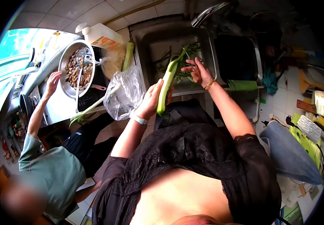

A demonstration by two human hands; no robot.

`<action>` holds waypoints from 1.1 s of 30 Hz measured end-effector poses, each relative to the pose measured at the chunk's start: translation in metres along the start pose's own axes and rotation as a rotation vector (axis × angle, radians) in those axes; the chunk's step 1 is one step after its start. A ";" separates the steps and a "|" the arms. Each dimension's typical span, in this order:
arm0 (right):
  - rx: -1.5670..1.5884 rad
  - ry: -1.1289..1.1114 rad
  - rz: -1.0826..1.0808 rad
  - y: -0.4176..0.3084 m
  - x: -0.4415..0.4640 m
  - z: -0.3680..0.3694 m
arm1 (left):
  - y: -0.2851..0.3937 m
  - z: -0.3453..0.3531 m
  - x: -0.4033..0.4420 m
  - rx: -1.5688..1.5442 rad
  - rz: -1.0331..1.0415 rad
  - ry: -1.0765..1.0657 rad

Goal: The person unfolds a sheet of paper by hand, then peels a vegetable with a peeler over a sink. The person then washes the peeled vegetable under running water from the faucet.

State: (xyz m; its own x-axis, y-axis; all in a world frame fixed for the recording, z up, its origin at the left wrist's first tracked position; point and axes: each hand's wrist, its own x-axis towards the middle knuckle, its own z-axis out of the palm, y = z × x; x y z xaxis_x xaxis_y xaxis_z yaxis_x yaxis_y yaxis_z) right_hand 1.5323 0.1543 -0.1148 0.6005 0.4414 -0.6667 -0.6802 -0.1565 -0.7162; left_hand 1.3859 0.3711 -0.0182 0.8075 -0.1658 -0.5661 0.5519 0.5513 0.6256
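A long green gourd (166,88) with pale, peeled-looking stretches slants over the front edge of the sink. My left hand (151,100) is closed round its lower part. From the gourd's upper end, a dark green strip bends toward the peelings (191,50) in the sink. My right hand (200,74) is just right of the gourd, fingers stretched out and apart, with nothing visible in them. Green scraps lie below that hand in the steel sink basin (147,35).
Left of the sink are another long green vegetable (128,56), a clear plastic bag (122,93), a white jug (102,36) and a metal bowl (65,67) of brown shellfish. A faucet (208,14) overhangs the sink. A co-worker in a green shirt (58,170) stands at left.
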 end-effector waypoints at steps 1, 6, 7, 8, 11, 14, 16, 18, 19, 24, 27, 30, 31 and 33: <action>0.233 -0.070 -0.016 -0.013 -0.012 0.015 | -0.001 -0.003 0.001 0.053 0.009 -0.049; 0.408 -0.160 -0.068 -0.023 -0.003 0.039 | -0.003 -0.009 0.007 0.033 -0.091 -0.153; 0.415 -0.116 -0.055 -0.023 0.001 0.040 | -0.002 -0.001 0.009 0.044 -0.041 -0.102; 0.421 -0.072 -0.042 -0.023 0.004 0.041 | -0.001 0.004 0.011 0.054 0.008 -0.051; 0.249 -0.033 -0.137 -0.037 -0.009 0.044 | -0.010 -0.005 0.021 0.169 0.079 -0.015; -0.025 0.072 -0.329 -0.034 -0.015 0.039 | -0.013 -0.005 0.023 0.252 0.134 0.056; -0.516 0.328 -0.750 -0.031 -0.040 0.048 | -0.015 -0.003 0.022 0.319 0.172 0.086; -0.840 0.276 -0.756 -0.029 -0.066 0.057 | -0.017 -0.001 0.021 0.385 0.264 0.160; -0.866 0.315 -0.876 -0.024 -0.069 0.061 | -0.017 0.001 0.020 0.384 0.262 0.156; -0.934 0.434 -0.658 -0.017 -0.038 0.026 | -0.020 0.004 0.009 0.420 0.269 0.209; -1.092 0.381 -0.344 0.010 0.009 -0.031 | -0.025 0.003 0.006 0.344 0.276 0.210; -0.985 0.490 -0.344 -0.004 -0.006 -0.029 | -0.026 -0.001 0.007 0.318 0.288 0.187; -0.983 0.486 -0.338 -0.008 -0.018 -0.019 | -0.027 -0.002 0.005 0.317 0.281 0.191; -0.863 0.460 -0.583 -0.016 -0.036 0.001 | -0.028 0.000 0.007 0.280 0.295 0.217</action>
State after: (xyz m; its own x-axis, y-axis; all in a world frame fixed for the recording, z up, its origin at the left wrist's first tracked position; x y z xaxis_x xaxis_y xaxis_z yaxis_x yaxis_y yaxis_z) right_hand 1.5209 0.1420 -0.0789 0.9486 0.3085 -0.0706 0.1632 -0.6680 -0.7260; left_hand 1.3766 0.3549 -0.0398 0.8928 0.1565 -0.4224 0.3640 0.3019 0.8811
